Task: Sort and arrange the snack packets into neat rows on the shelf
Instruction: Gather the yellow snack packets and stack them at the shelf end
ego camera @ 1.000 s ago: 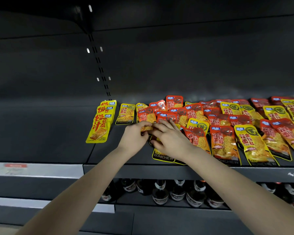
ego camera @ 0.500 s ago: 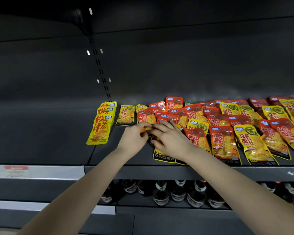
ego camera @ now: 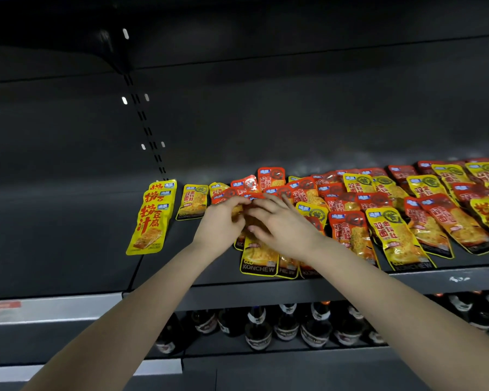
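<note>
Red and yellow snack packets [ego camera: 350, 198] lie jumbled across the dark shelf [ego camera: 435, 277] from the middle to the right edge. At the left, a neat overlapping stack of yellow packets [ego camera: 150, 221] lies beside a single yellow packet [ego camera: 192, 201]. My left hand [ego camera: 219, 227] and my right hand [ego camera: 283, 224] meet over a small stack of yellow packets [ego camera: 259, 258] near the shelf's front edge, fingers pinching the top ends of those packets. The packets' upper parts are hidden under my hands.
The shelf's left section [ego camera: 54, 235] is dark and bare, with a price rail [ego camera: 51, 309] along its front. Dark bottles [ego camera: 285, 325] stand in a row on the shelf below. A slotted upright [ego camera: 147, 128] runs up the back wall.
Both hands stay together over the same packets; the fingers have shifted slightly. The view has moved a little closer and to the left.
</note>
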Demonstrator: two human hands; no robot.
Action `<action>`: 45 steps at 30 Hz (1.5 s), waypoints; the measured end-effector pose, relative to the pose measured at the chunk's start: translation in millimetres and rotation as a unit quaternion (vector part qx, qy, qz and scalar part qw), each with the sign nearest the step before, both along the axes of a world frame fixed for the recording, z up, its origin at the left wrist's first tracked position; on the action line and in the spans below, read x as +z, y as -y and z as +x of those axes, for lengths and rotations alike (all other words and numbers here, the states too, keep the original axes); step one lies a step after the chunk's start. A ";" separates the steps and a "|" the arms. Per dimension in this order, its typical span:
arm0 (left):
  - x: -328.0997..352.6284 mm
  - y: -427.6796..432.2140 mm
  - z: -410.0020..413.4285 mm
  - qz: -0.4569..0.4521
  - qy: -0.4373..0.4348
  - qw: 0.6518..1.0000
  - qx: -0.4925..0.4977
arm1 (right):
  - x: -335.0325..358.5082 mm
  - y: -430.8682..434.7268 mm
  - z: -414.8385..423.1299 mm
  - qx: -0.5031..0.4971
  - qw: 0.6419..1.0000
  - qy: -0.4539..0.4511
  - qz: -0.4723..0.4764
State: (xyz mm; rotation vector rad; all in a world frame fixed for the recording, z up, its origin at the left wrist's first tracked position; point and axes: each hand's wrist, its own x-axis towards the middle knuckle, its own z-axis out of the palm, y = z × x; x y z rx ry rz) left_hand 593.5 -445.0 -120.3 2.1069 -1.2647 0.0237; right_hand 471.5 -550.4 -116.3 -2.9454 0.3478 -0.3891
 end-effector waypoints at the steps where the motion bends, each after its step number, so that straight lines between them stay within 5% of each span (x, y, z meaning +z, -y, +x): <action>1: -0.1 5.0 -3.0 -0.002 -0.002 1.000 -0.003 | 0.2 3.9 -4.1 -0.007 1.000 -0.003 -0.004; 17: -4.2 74.6 -45.0 0.003 -0.029 0.994 -0.104 | -7.8 54.3 -75.7 -0.128 0.992 -0.017 0.014; 25: -2.1 92.3 -56.5 0.086 0.039 0.990 -0.103 | -14.8 63.8 -94.5 -0.152 0.987 -0.040 0.021; 45: -3.6 111.0 -57.6 0.008 -0.010 0.994 -0.111 | -20.8 66.7 -102.5 -0.154 0.987 -0.044 0.008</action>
